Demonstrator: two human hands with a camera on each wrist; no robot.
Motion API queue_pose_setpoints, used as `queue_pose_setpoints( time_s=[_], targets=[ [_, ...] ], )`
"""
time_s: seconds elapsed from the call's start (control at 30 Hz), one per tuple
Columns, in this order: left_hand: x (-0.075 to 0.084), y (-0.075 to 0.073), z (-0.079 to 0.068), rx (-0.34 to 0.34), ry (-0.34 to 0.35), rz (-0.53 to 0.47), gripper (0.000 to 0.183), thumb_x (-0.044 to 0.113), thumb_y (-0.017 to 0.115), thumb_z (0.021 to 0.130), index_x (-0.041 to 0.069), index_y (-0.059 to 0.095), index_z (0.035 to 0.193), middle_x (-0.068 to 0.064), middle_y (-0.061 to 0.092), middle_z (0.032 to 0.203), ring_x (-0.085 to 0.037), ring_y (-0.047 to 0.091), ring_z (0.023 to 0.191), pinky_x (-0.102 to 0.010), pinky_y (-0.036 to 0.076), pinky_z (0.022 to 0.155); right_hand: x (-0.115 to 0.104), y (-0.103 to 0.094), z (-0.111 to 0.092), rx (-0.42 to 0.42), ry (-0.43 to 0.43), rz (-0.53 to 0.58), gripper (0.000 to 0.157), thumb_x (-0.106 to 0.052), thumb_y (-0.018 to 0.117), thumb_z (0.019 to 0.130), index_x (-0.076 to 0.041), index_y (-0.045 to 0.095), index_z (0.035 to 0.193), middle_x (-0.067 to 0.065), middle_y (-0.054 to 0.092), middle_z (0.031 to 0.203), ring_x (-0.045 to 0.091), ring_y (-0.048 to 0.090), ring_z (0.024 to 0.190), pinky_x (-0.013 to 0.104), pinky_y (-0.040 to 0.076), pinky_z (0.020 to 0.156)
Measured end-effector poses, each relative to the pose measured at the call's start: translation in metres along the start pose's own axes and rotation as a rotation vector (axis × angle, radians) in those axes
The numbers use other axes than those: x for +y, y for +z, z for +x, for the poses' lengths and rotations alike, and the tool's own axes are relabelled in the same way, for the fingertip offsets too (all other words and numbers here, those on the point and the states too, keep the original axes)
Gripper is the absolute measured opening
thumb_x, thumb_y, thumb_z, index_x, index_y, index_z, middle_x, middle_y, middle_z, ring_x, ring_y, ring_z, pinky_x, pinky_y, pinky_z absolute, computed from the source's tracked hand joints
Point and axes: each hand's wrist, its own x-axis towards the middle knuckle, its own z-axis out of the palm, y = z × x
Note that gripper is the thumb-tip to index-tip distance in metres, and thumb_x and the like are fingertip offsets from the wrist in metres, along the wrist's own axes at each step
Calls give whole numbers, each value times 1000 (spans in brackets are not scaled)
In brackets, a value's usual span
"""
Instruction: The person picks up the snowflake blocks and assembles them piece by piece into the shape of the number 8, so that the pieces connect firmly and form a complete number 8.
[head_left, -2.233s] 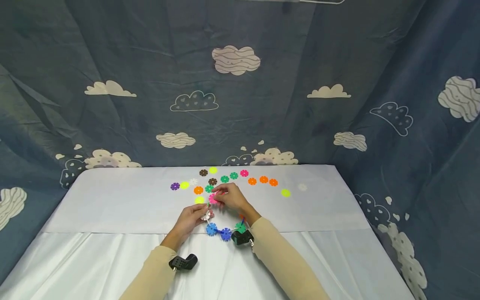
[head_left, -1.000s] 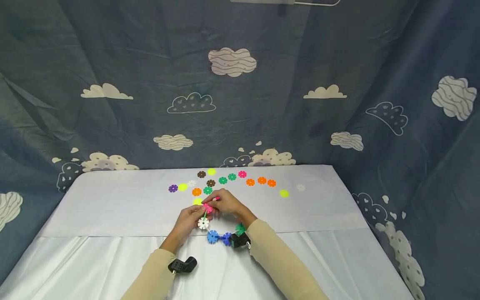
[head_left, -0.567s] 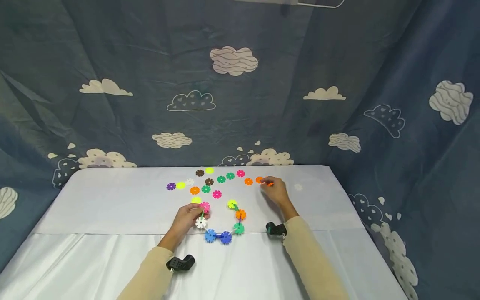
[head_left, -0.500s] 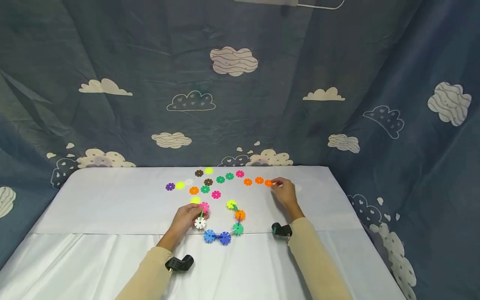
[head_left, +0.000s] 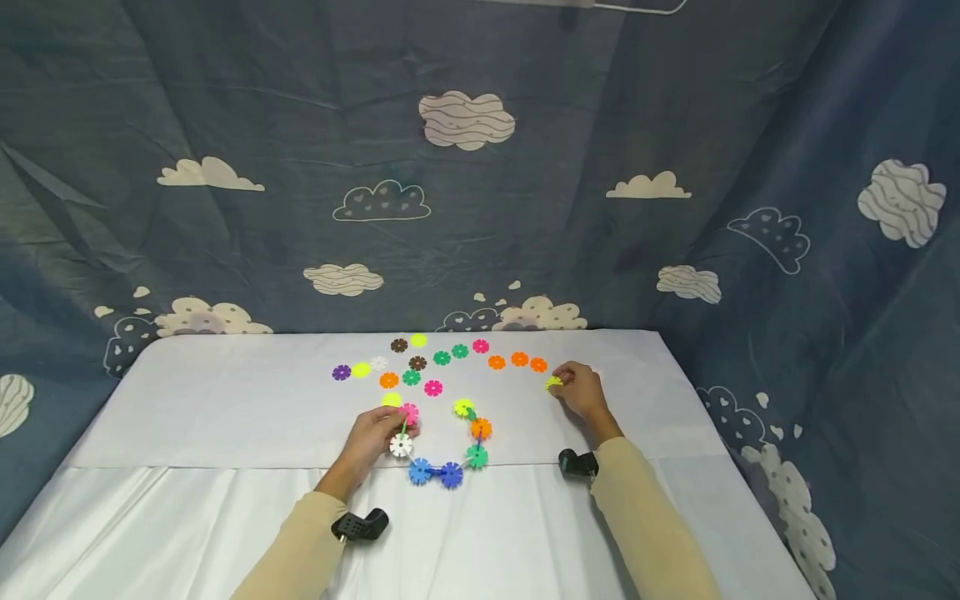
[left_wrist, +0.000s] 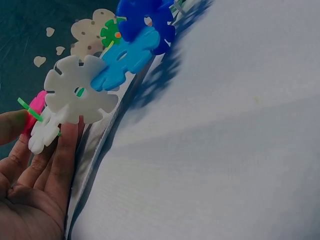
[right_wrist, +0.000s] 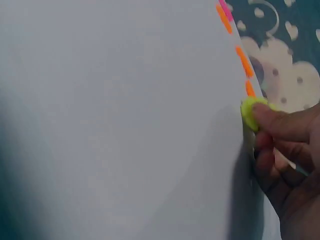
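Observation:
At the left end of a C-shaped chain of linked plastic snowflake discs, my left hand (head_left: pixel 372 437) pinches the pink snowflake disc (head_left: pixel 408 413). Below it, a white disc (head_left: pixel 401 445) joins on, followed by blue discs (head_left: pixel 420 472), a green disc (head_left: pixel 477 456), an orange disc (head_left: pixel 482 427) and a yellow-green disc (head_left: pixel 464 407) at the other end. The left wrist view shows the white disc (left_wrist: pixel 77 90) right by the fingers. Farther right, my right hand (head_left: pixel 583 390) pinches a loose yellow snowflake disc (head_left: pixel 553 382) between thumb and fingers, close over the table.
Loose discs lie along the back of the white-covered table (head_left: pixel 225 417): orange discs (head_left: pixel 519 359) left of my right hand, green discs (head_left: pixel 460 352), brown discs (head_left: pixel 399 345) and a purple disc (head_left: pixel 341 372). A cloud-patterned curtain (head_left: pixel 525 208) hangs behind.
My right hand has left the chain's pink end, moved right past the orange discs, and now pinches the yellow disc. My left hand stays on the chain, whose right side is now uncovered.

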Motion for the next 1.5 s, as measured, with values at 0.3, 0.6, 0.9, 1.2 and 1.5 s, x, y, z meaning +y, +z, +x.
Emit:
queue_pose_setpoints(
  time_s=[0.3,0.6,0.9,1.2,1.5],
  targets=[
    [-1,-2,0,2,0,13,23,9,51,100,-10,59,110,-16,69,101,-19,70,86,-26,56,79,-68,44,-26,-282,-255,377,16,5,70,83,9,67,99,17,68,85,21,67,64,34,58,61],
    [-1,3,2,34,-6,11,19,7,52,99,-9,60,105,-15,70,97,-20,70,84,-23,55,74,-121,90,-41,-465,-486,284,4,4,71,83,4,70,87,15,69,85,27,68,68,31,57,59],
    [-2,3,0,42,15,21,19,7,53,98,-9,61,102,-16,71,92,-19,70,82,-21,54,69,-124,101,-44,-466,-535,293,5,6,72,81,5,72,86,16,71,83,26,67,65,27,56,59],
    [-1,2,-1,113,3,128,21,12,57,97,-6,65,104,-12,72,94,-11,64,81,-20,49,67,-126,106,-47,-421,-535,294,3,7,72,80,5,72,82,15,71,79,17,66,65,24,56,61],
    [-1,5,-4,154,34,165,17,7,57,95,-7,66,99,-13,72,91,-12,64,82,-20,46,74,-126,110,-48,-379,-533,321,4,8,74,77,6,71,78,16,70,76,13,64,63,21,55,62]
  ],
)
